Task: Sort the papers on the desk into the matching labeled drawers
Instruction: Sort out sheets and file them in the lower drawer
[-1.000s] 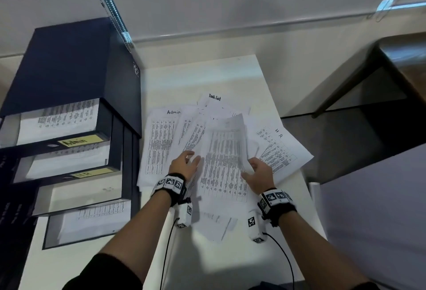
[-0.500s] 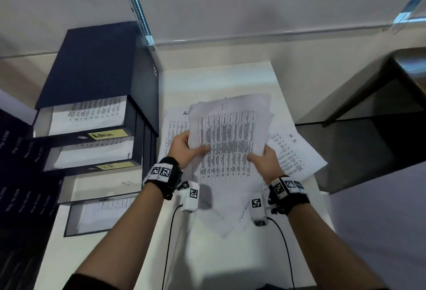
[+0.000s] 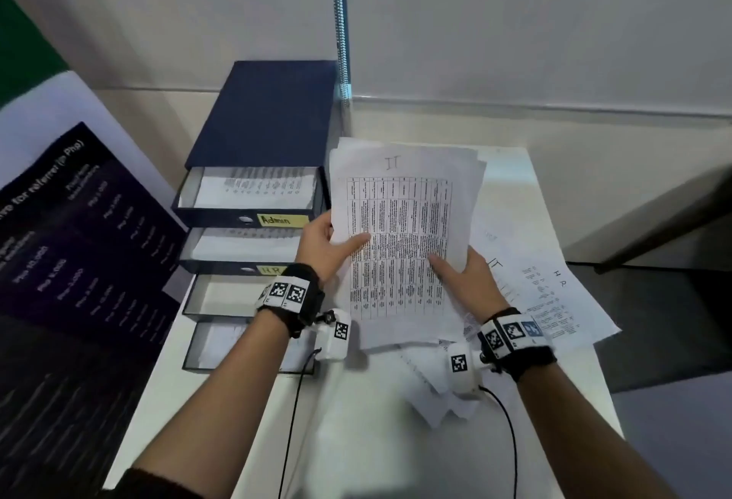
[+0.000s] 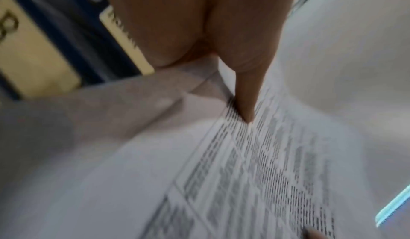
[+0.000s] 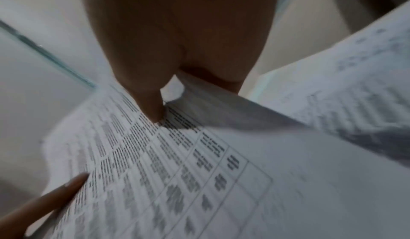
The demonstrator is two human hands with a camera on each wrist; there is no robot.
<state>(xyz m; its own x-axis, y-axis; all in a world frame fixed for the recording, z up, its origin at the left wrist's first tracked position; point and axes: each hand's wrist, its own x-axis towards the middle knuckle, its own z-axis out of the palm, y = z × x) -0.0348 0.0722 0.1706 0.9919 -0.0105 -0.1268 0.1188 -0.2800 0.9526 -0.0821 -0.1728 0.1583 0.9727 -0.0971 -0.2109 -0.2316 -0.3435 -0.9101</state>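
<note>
A stack of printed sheets [image 3: 400, 237], its top page headed "IT", is raised above the white desk [image 3: 356, 439]. My left hand [image 3: 328, 245] pinches its left edge, thumb on the print [image 4: 246, 91]. My right hand [image 3: 463, 276] pinches the right edge, thumb on top [image 5: 150, 102]. Left of the stack stands a dark blue drawer unit [image 3: 261, 118] with all its drawers pulled out. The top drawer is labeled "Admin" [image 3: 282, 220] and the second "HR" [image 3: 273, 269]. The third drawer [image 3: 222, 294] looks empty, and its label is hidden. Loose sheets, one headed "HR" [image 3: 554, 300], lie on the desk at the right.
A dark poster [image 3: 75, 260] leans at the left of the desk. A metal conduit [image 3: 340, 23] runs up the wall behind the drawer unit. Cables [image 3: 511, 439] trail from both wrist cameras over the near desk. A dark table [image 3: 673, 221] stands to the right.
Both hands lifted the stack off the desk pile and have carried it up and toward the drawer unit. The head view has swung left and lower.
</note>
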